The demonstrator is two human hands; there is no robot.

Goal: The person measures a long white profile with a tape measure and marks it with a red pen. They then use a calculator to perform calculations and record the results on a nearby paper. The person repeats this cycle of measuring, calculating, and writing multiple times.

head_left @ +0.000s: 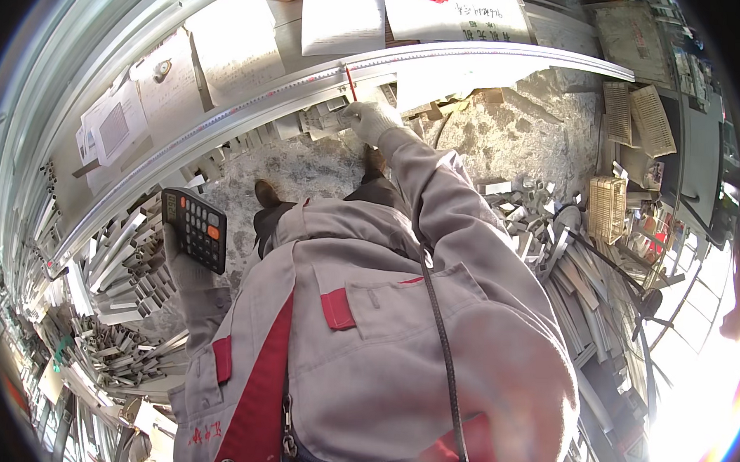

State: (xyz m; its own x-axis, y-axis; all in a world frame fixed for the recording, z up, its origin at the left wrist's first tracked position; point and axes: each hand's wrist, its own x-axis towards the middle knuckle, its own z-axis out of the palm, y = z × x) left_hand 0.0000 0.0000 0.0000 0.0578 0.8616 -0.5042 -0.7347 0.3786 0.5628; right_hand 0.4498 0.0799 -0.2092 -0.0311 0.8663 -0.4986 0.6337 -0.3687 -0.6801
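Left hand (179,260), mostly hidden, grips a calculator (194,228); gloved right hand (371,119) apparently pinches a red pencil (351,83).

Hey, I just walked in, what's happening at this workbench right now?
A person in a grey work jacket with red trim stands at a long aluminium rail with a measuring scale. The gloved right hand holds a thin red pencil with its tip up at the rail's scale. The left hand holds up a black pocket calculator with one orange key, away from the bench. Paper sheets lie on the bench behind the rail, and cut aluminium profile offcuts are piled below it.
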